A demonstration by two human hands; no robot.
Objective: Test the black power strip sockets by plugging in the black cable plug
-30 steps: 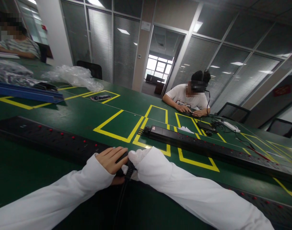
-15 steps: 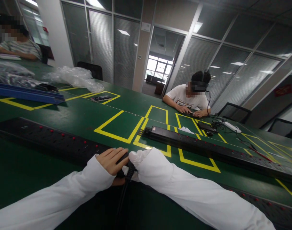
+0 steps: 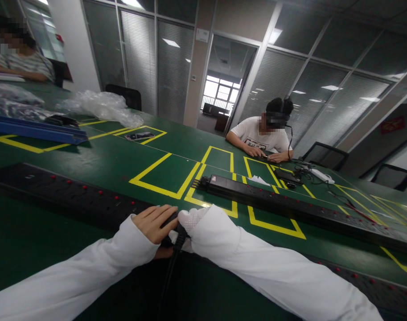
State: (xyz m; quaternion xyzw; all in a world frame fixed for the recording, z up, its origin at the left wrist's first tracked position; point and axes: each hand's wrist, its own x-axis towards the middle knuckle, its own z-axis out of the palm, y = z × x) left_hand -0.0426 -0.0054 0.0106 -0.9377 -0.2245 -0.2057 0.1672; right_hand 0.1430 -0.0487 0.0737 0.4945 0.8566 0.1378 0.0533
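Clamped L hand (image 3: 155, 224): fingers together over blk body (image 3: 172, 218), thumb under; R hand (image 3: 190, 219), gloved wht, against same spot, grip mostly hidden, can't tell. Ribbed-collar blk cord (image 3: 180, 241) hangs from body, just R of near strip (image 3: 72, 189)'s visible stretch: strip long, blk, w/ row of red dots. Beyond near strip: yellow tape (image 3: 156, 189), 2nd blk strip (image 3: 277, 199) to R, blue channel (image 3: 39, 129) to L; farther, seated co-worker (image 3: 263, 133).

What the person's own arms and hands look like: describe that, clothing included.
The left sleeve and right sleeve are both plain white, long and creased, with no markings visible. The left hand is bare, while the right hand wears a white glove with a dotted texture.
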